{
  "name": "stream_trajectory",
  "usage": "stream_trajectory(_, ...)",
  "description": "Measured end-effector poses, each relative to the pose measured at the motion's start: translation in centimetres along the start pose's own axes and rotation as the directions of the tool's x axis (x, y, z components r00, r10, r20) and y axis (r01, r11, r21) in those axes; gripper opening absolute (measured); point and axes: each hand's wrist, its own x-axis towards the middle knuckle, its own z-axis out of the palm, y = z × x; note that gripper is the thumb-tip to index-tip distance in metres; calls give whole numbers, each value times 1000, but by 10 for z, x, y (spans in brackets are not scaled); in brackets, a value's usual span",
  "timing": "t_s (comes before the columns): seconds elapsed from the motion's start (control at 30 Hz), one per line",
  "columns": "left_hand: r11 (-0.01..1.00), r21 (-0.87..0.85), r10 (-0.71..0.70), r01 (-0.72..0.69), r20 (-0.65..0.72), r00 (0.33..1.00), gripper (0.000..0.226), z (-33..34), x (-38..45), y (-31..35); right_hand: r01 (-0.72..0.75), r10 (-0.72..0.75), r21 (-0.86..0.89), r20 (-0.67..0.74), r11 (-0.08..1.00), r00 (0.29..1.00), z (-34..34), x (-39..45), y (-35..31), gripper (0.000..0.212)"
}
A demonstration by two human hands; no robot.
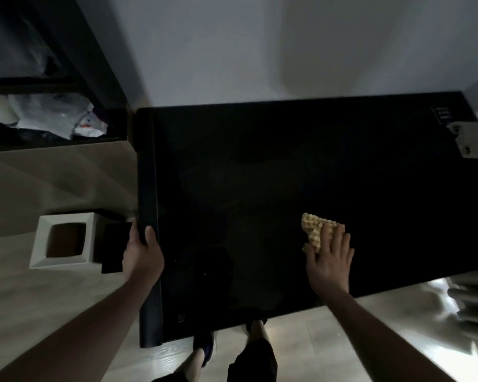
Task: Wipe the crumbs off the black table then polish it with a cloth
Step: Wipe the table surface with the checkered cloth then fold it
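The black bench (260,175) fills the middle of the view, its far edge against a pale wall (260,45) and its near edge just above the person's feet. The right hand (330,260) lies flat on the surface towards the near right part, fingers straight and slightly spread, pressing down on a yellow waffle-textured cloth (313,230). The cloth is bunched under the fingertips and sticks out beyond them, towards the far side and a little to the left. The left hand (142,253) grips the bench's left edge, the thumb lying on top and the fingers wrapped round the outer side, out of sight beneath.

A few tiny pale specks (204,274) show on the dark surface between the two hands, nearer the left one; the light is too dim to tell what they are. At the far right corner of the bench there is a small printed label (442,114), and just beside it a crumpled pale sheet or rag (472,139) rests on the right edge.

On the floor just left of the bench stands a white square bin (64,241), open at the top, with a dark flat object (115,248) leaning between it and the left hand. Farther back on the left, a dark shelf frame (75,51) holds crumpled plastic bags (64,119). At the lower right, a stack of grey ridged pieces (472,307) lies next to the bench's near corner.
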Motion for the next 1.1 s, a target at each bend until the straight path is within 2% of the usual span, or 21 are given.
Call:
stream_trajectory(0.1, 998, 10, 58, -58, -22, 998, 60, 2, 4, -4, 108, -112, -67, -57, 992, 992, 33, -30, -46, 74)
stream_trajectory(0.2, 998, 0, 59, -59, -18, 998, 60, 2, 4, -4, 350, -351, -74, 6, 934, 936, 58, -72, -91, 77)
stream_trajectory(0.27, 999, -10, 54, -54, -14, 998, 58, 0, 3, -3, 518, -515, -25, 82, 855, 853, 69, -101, -113, 77)
stream_trajectory(0.33, 999, -19, 49, -49, -4, 999, 57, -2, 3, -1, 663, -657, 7, 145, 748, 740, 73, -112, -119, 79)
stream_trajectory(0.4, 999, -24, 38, -38, 5, 999, 56, -4, 0, 4, 767, -768, 82, 164, 637, 620, 69, -100, -109, 82)
stream_trajectory(0.43, 999, -21, 37, -37, -1, 999, 56, -4, -1, 5, 788, -800, 141, 146, 599, 582, 64, -89, -104, 84)
stream_trajectory(0.47, 999, -17, 30, -30, -8, 1000, 56, -4, -2, 6, 778, -805, 208, 105, 593, 585, 54, -75, -102, 84)
stream_trajectory(0.53, 1000, -12, 16, -16, -10, 1000, 57, -4, -2, 6, 709, -736, 315, -45, 631, 676, 30, -38, -103, 74)
stream_trajectory(0.6, 1000, -11, 14, -14, -17, 1000, 56, -4, -1, 6, 657, -626, 338, -210, 674, 751, 6, 10, -112, 64)
stream_trajectory(0.63, 1000, -10, 21, -21, -24, 999, 55, -3, -1, 7, 616, -571, 320, -232, 720, 788, -7, 35, -119, 64)
stream_trajectory(0.7, 1000, -6, 28, -28, -42, 999, 53, -1, 0, 7, 520, -506, 213, -122, 827, 854, -26, 81, -135, 71)
stream_trajectory(0.73, 999, -7, 32, -33, -52, 998, 52, 0, 1, 6, 504, -503, 119, -42, 855, 863, -29, 99, -143, 73)
stream_trajectory(0.83, 999, -14, 34, -35, -63, 997, 53, 2, 4, 2, 548, -534, -92, 143, 831, 833, -14, 125, -160, 74)
stream_trajectory(0.93, 998, -11, 53, -54, -56, 997, 53, 2, 3, 4, 606, -591, -80, 155, 791, 792, 10, 104, -174, 72)
stream_trajectory(1.03, 998, -42, 52, -54, -55, 997, 52, 1, 3, 4, 726, -710, -72, 167, 684, 684, 31, 44, -172, 58)
stream_trajectory(1.1, 997, -50, 50, -52, -52, 997, 53, 1, 5, 1, 823, -811, -26, 157, 567, 564, 42, -5, -157, 52)
